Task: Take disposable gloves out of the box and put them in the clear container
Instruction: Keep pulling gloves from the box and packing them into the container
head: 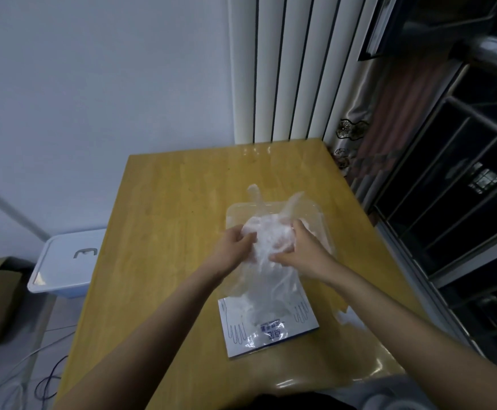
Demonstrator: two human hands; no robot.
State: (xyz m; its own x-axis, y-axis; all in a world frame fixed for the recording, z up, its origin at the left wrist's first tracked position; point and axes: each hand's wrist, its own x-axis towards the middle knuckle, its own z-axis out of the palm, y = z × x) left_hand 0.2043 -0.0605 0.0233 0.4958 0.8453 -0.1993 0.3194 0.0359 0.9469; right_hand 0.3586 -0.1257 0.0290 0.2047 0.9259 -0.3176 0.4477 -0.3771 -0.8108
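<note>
My left hand [235,247] and right hand [303,250] pinch a bunch of gloves [268,241] with closed fingers over the clear container [315,211], toward the tabletop's [164,202] far right edge; trailing film may snag the box [271,329], dragging gloves out beside it.

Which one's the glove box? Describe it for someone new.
On the wooden table, look at the near edge, below both hands. The glove box lies flat there, white with blue glove outlines and a blue label. The clear container beyond it is transparent and unprinted.
</note>
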